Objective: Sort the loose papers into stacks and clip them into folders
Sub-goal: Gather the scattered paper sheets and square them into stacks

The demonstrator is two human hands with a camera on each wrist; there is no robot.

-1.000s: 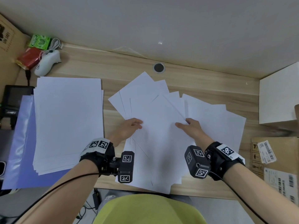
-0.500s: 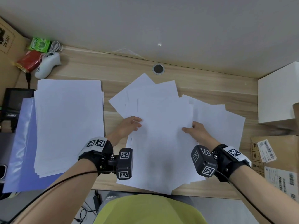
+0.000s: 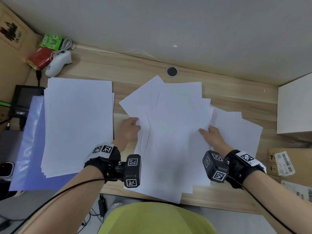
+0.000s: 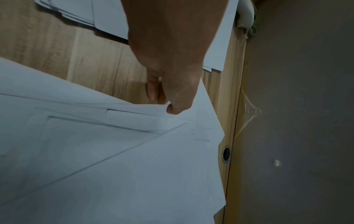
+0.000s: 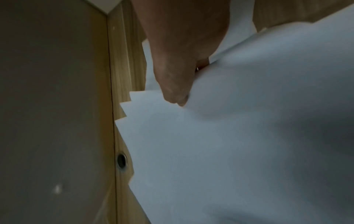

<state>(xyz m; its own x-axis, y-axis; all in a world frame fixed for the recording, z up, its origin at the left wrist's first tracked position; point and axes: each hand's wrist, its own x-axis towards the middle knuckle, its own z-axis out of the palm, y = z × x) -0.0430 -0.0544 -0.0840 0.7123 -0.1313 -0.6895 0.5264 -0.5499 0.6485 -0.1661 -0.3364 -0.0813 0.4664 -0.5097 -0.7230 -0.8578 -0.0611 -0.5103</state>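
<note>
A fanned bundle of loose white papers (image 3: 173,132) lies over the middle of the wooden desk (image 3: 128,70). My left hand (image 3: 133,125) pinches its left edge, thumb on top, fingers beneath (image 4: 153,91). My right hand (image 3: 206,131) pinches the right edge of the bundle (image 5: 229,144), thumb on top. More loose sheets (image 3: 236,129) lie flat to the right, under my right hand. A squared white stack (image 3: 77,124) rests at the left on a pale blue folder (image 3: 28,146).
At the back left are a white game controller (image 3: 58,64), a red packet (image 3: 41,58) and a green box (image 3: 50,41). A cable hole (image 3: 171,71) sits behind the papers. A white box (image 3: 295,105) and cardboard boxes (image 3: 290,166) crowd the right side. A phone (image 3: 5,168) lies at far left.
Both hands have drawn the scattered sheets together into a more aligned bundle. The right hand slid outward to the bundle's right edge, and the left hand shifted to its left edge.
</note>
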